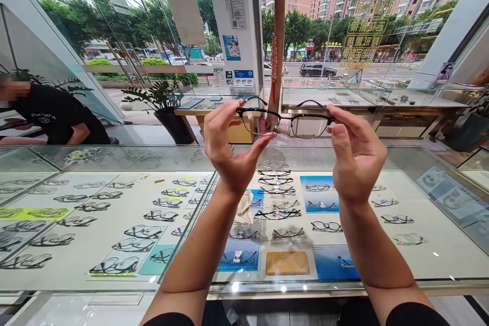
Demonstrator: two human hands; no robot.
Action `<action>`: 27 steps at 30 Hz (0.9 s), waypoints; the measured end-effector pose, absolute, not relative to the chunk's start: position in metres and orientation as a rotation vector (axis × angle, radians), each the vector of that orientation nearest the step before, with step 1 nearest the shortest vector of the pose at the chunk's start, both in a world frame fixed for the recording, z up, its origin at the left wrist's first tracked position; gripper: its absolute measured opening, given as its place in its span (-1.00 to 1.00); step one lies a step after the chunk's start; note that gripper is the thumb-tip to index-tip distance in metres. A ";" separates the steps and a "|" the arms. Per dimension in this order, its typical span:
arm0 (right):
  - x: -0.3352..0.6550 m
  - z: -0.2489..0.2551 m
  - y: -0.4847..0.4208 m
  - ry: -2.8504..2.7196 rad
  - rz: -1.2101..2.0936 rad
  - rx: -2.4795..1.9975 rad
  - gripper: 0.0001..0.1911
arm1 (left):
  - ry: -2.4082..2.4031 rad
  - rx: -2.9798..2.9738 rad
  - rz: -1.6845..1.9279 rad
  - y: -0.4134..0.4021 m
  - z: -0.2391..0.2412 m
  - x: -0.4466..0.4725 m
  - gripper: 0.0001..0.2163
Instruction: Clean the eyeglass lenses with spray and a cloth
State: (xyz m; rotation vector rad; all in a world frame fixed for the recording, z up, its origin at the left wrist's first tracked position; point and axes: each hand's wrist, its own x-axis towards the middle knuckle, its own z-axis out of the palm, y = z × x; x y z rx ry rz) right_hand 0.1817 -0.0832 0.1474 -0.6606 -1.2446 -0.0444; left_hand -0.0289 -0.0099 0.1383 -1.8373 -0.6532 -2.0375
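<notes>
A pair of eyeglasses [286, 117] with a dark upper rim is held up above the glass counter, lenses facing the camera. My left hand [231, 145] grips it at the left end, the thumb stretched beneath the left lens and the fingers behind the hinge. On the other side my right hand [357, 150] pinches the right hinge between thumb and fingers. Both temples point away from me. Below, inside the case, rows of eyeglasses lie between my forearms, with a tan glasses case [287, 263] and a crumpled cream cloth [244, 207] among them.
The glass display counter [214, 290] spans the front, with more frames at the left. A person in a black shirt [57, 112] sits beyond it at the left. A potted plant [168, 117], a wooden post [278, 41] and further display cases [332, 96] stand behind.
</notes>
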 end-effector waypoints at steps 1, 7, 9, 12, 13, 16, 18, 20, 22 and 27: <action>0.182 0.148 -0.084 -1.235 -0.036 -0.649 -0.72 | -0.639 -1.847 -2.050 -0.010 0.138 -0.029 -0.24; 0.184 0.149 -0.083 -1.221 0.042 -0.634 -0.76 | -0.660 -1.871 -2.102 -0.013 0.142 -0.029 -0.27; 0.186 0.149 -0.082 -1.220 0.059 -0.645 -0.77 | -0.687 -1.875 -2.105 -0.016 0.143 -0.028 -0.29; 0.188 0.148 -0.081 -1.219 0.077 -0.653 -0.77 | -0.673 -1.898 -2.110 -0.019 0.146 -0.028 -0.31; 0.189 0.148 -0.081 -1.219 0.088 -0.657 -0.76 | -0.659 -1.907 -2.111 -0.020 0.146 -0.028 -0.31; 0.190 0.149 -0.081 -1.218 0.152 -0.650 -0.74 | -0.640 -1.936 -2.108 -0.020 0.146 -0.027 -0.32; 0.190 0.149 -0.082 -1.213 0.199 -0.626 -0.74 | -0.649 -1.955 -2.108 -0.019 0.146 -0.026 -0.32; 0.190 0.150 -0.083 -1.214 0.218 -0.626 -0.73 | -0.662 -1.968 -2.109 -0.019 0.145 -0.026 -0.32; 0.190 0.151 -0.084 -1.226 0.223 -0.647 -0.71 | -0.677 -1.976 -2.108 -0.019 0.144 -0.025 -0.31; 0.189 0.152 -0.085 -1.210 0.301 -0.617 -0.73 | -0.701 -2.027 -2.132 -0.023 0.145 -0.024 -0.33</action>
